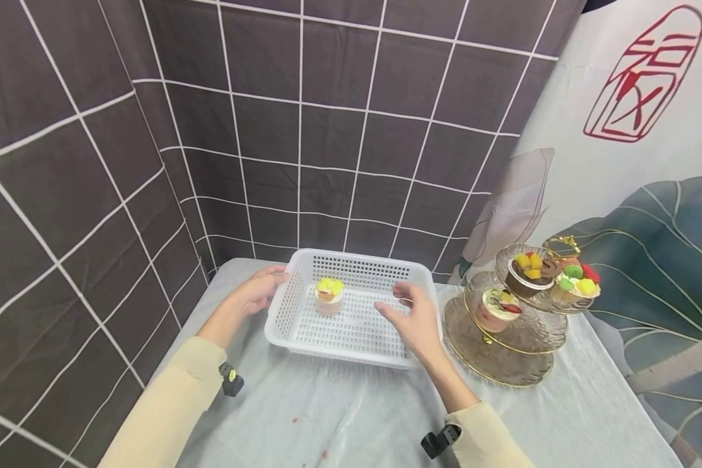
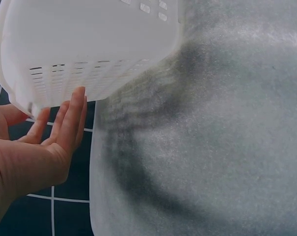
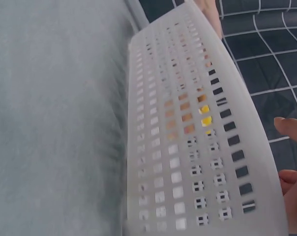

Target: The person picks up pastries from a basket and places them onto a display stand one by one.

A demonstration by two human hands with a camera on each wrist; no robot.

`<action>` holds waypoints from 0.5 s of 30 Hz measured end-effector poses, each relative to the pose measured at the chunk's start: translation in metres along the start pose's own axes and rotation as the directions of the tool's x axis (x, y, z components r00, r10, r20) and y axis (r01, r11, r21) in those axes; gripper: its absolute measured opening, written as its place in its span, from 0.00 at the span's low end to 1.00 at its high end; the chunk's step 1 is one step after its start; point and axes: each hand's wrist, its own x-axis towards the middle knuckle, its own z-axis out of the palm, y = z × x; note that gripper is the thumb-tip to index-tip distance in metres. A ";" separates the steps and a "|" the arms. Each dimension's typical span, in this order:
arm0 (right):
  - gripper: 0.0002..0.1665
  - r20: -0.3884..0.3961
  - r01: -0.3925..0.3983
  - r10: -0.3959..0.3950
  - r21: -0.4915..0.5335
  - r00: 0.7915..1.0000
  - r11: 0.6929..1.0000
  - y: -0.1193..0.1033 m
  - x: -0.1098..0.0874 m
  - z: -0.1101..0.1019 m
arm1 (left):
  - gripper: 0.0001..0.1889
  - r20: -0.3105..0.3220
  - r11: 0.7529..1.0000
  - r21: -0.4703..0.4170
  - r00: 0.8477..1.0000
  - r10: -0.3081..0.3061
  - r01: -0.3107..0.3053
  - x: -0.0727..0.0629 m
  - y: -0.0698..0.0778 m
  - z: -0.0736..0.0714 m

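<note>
A white plastic basket [image 1: 351, 354] with perforated walls sits on the table, and one cupcake [image 1: 329, 299] with yellow topping stands inside toward its left. At the basket's left end my left hand [image 1: 257, 289] holds the rim, thumb at the edge and fingers [image 2: 72, 123] along the outer wall. My right hand [image 1: 412, 318] hovers over the basket's right part, thumb and fingers spread apart with nothing between them. Through the holes of the near wall [image 3: 182, 162], the right wrist view shows bits of the cupcake's yellow and orange-brown.
Right of the basket stands a tiered glass stand [image 1: 503, 374] with gold rims. It carries a pink-based dessert cup [image 1: 496, 311], a chocolate cupcake [image 1: 526, 276] and a fruit-topped tart [image 1: 576, 286]. A dark gridded cloth [image 1: 327, 130] hangs behind and at the left.
</note>
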 end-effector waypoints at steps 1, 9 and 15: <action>0.38 0.010 -0.005 0.005 -0.001 1.000 1.000 -0.001 0.001 0.003 | 0.30 0.000 1.000 -0.001 1.000 -0.001 0.001 0.000 0.000 0.000; 0.41 0.096 -0.045 0.047 -0.023 0.994 0.999 -0.002 0.013 0.024 | 0.30 0.004 1.000 -0.002 1.000 -0.001 0.001 0.001 -0.001 0.000; 0.42 0.143 -0.029 0.037 -0.057 0.989 0.998 -0.005 0.021 0.043 | 0.30 0.003 1.000 0.007 1.000 0.002 -0.002 0.000 0.000 0.002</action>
